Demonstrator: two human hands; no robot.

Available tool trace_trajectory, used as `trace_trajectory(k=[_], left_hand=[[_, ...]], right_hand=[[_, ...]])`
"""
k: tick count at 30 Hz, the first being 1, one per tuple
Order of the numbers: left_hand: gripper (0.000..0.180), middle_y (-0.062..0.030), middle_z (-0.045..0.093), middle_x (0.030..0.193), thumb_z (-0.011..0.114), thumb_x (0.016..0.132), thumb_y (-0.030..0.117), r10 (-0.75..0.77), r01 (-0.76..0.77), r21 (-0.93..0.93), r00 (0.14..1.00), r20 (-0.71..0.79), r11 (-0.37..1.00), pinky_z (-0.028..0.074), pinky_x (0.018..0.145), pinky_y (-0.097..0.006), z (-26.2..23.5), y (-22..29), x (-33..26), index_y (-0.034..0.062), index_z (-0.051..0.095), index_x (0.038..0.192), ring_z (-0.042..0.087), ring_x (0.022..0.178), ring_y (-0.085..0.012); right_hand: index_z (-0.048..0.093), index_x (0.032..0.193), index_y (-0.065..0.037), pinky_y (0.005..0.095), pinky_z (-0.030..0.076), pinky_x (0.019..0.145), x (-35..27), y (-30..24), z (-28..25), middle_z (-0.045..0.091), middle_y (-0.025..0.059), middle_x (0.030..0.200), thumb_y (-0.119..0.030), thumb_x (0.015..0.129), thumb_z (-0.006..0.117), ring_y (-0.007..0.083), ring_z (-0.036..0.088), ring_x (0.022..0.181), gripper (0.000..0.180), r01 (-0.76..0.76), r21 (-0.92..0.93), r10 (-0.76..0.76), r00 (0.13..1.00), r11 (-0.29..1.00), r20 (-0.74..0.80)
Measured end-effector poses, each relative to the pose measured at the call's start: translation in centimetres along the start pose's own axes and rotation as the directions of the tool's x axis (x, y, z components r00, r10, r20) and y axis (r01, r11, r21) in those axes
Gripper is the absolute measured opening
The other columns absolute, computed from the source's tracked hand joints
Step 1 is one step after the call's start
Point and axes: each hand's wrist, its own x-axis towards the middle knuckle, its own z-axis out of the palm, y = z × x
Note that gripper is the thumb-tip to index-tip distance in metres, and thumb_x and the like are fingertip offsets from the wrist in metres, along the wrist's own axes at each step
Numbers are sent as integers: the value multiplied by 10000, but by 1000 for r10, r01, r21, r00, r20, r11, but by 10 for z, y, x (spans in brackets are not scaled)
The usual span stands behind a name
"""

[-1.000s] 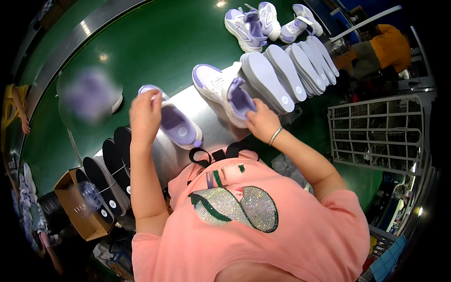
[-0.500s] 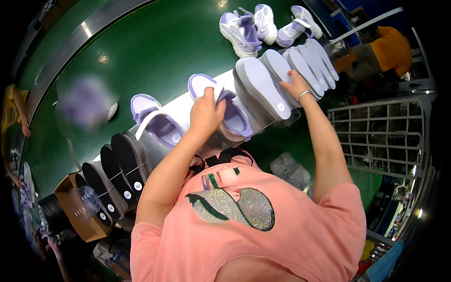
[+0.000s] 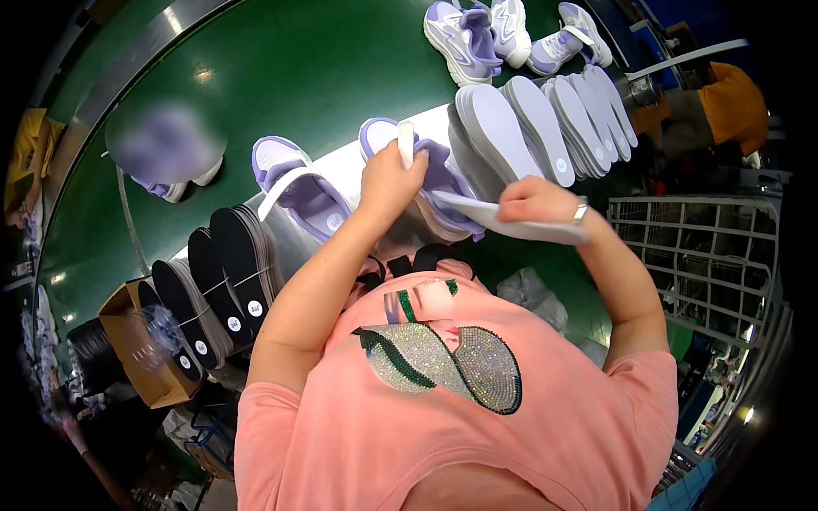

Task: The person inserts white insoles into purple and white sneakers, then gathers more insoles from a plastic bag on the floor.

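My left hand [image 3: 392, 181] is closed on a white and lilac sneaker [image 3: 444, 180], gripping it near the tongue with the white strap [image 3: 406, 143] standing up beside the fingers. In my right hand [image 3: 538, 202] is a pale grey insole [image 3: 487, 215], held near its middle. The insole's far tip reaches over the sneaker's opening; whether it touches inside I cannot tell. To the left lies a matching sneaker [image 3: 308, 201], strap folded open, with a round white sticker inside. Right of my hands several pale insoles [image 3: 498, 128] lie in stacked piles.
Several finished-looking sneakers [image 3: 464, 38] stand at the far right of the green table [image 3: 315, 64]. Tied black insoles [image 3: 241, 247] and a cardboard box [image 3: 153, 375] are at the near left. A wire rack [image 3: 694, 251] stands at my right. Other people work nearby.
My right hand has taken an insole from the pale piles and brought it left and nearer to the held sneaker. My left hand still grips the sneaker. The whole view has shifted slightly.
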Motion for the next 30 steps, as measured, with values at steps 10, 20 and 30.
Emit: trace_trajectory(k=[10, 20, 30], left_hand=[[266, -223, 581, 694, 551, 762, 229, 110, -89, 167, 987, -118, 982, 442, 635, -447, -6, 0, -4, -1, 495, 882, 565, 677, -395], [211, -224, 579, 695, 540, 752, 161, 86, -63, 186, 990, -116, 981, 446, 637, -450, -6, -3, -3, -10, 482, 861, 568, 678, -393], [201, -232, 575, 672, 544, 739, 142, 101, -80, 183, 989, -105, 980, 456, 623, -448, 3, -5, -4, -16, 475, 842, 570, 655, -398]], right_hand=[[636, 716, -8, 364, 459, 650, 46, -16, 41, 592, 197, 698, -254, 651, 545, 319, 584, 670, 270, 35, -168, -34, 999, 985, 11], [602, 704, 11, 359, 452, 469, 52, -12, 47, 569, 150, 608, -212, 689, 542, 260, 560, 489, 231, -135, -24, 132, 987, 991, -92], [624, 701, 20, 379, 456, 671, 34, -26, 45, 567, 232, 674, -256, 688, 514, 321, 584, 694, 298, -54, -243, 36, 996, 968, -79]])
